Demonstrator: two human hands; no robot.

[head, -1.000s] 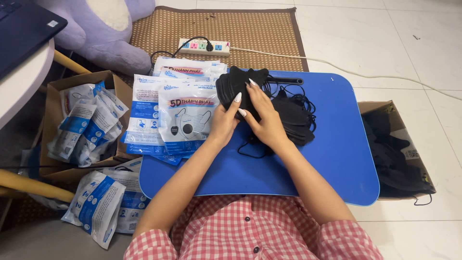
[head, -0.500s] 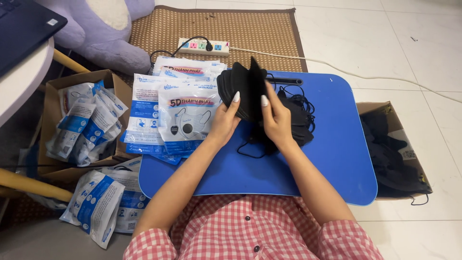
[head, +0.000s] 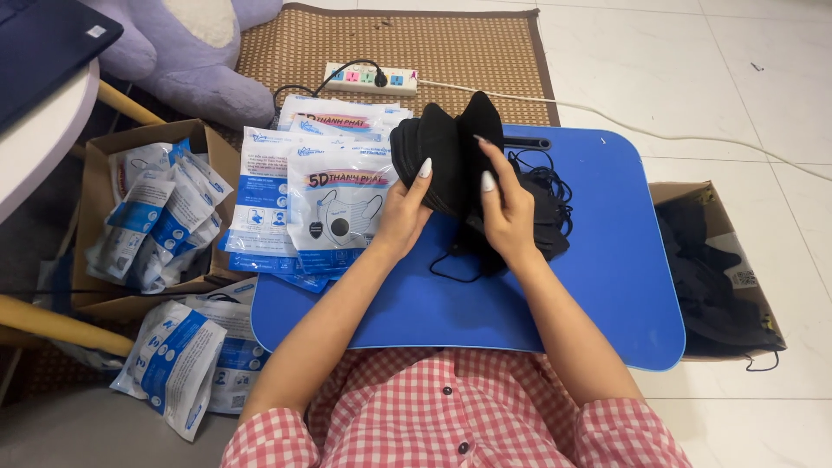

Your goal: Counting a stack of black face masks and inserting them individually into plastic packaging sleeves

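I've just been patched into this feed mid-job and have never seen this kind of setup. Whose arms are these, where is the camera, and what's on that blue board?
The camera sits on a person's head and looks down at their own two bare hands. The left hand and right hand together hold a stack of black face masks upright above a blue lap table. More black masks lie on the table under the right hand. Printed mask packets overlap its left edge. A cardboard box of packets stands further left, and a box of black masks on the right.

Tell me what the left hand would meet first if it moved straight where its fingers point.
Probably the black masks, which the left hand already touches; farther on lies the power strip, though depth is unclear.
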